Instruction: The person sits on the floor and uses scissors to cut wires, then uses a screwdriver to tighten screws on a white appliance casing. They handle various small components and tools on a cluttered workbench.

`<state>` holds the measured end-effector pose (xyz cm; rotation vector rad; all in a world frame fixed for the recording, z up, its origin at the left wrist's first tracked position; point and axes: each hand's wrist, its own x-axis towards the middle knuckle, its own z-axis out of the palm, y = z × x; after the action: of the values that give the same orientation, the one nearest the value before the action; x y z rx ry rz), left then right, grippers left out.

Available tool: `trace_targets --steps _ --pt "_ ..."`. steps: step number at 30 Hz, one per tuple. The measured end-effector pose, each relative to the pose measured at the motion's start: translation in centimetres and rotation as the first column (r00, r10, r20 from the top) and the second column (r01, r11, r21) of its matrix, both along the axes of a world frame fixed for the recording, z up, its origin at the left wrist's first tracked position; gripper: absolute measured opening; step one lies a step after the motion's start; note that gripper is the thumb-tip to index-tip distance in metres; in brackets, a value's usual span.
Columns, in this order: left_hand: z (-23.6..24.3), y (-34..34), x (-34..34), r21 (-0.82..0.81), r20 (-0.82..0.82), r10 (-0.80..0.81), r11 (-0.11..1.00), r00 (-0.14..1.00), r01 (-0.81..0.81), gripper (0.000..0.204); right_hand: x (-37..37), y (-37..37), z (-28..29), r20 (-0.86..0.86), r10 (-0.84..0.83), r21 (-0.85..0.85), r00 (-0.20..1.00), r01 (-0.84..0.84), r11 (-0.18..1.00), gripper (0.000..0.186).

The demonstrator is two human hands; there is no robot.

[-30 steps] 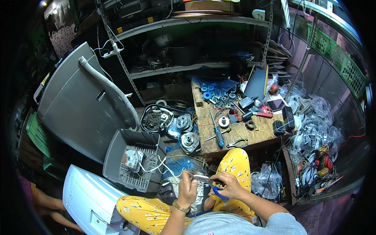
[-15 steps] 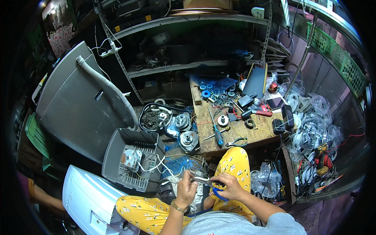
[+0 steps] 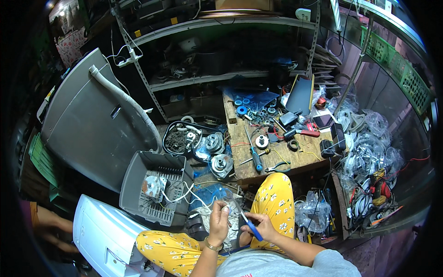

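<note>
The left hand [image 3: 219, 222] pinches closed, apparently steadying a white cable [image 3: 175, 201], while the right hand [image 3: 262, 226] curls round blue-handled scissors [image 3: 254, 230] for control, blades toward eleven o'clock.

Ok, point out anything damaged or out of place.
The metal motor in the grey bin has a rust-brown patch, suggesting corrosion, and its white wires straggle over the rim. Small parts litter the far end of the wooden bench.

The tool handle [image 3: 254, 230] is blue, the trousers [image 3: 275, 197] flowered yellow.
</note>
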<state>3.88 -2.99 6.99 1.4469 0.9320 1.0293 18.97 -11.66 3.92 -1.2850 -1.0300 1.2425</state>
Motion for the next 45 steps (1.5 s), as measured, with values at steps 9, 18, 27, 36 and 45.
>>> trace_targets --steps 9,18,27,36,45 --pt "0.5 -0.8 0.3 0.130 0.029 0.080 0.988 0.996 -0.083 0.007 -1.1 3.2 1.1 -0.595 -0.037 -0.062 0.803 0.000 0.998 0.052" --pt "0.2 -1.2 0.7 0.345 -0.095 0.246 0.917 0.965 -0.200 0.009 -2.2 3.2 1.1 -0.603 -0.061 -0.097 0.796 0.002 0.995 0.044" --pt "1.4 -0.7 -1.4 0.206 -0.406 -0.100 0.959 0.908 0.197 0.006 1.9 3.8 1.8 -0.058 -0.009 0.041 0.998 0.011 0.999 0.046" --pt "-1.2 -0.9 -0.8 -0.226 -0.115 -0.265 0.945 0.957 0.235 0.010 2.0 4.0 3.2 0.050 0.065 0.071 0.997 -0.068 0.995 0.043" --pt "0.4 -0.7 0.1 0.297 -0.394 0.035 0.950 0.918 0.091 0.009 2.4 3.1 3.3 -0.094 -0.046 -0.005 0.995 0.045 0.999 0.056"
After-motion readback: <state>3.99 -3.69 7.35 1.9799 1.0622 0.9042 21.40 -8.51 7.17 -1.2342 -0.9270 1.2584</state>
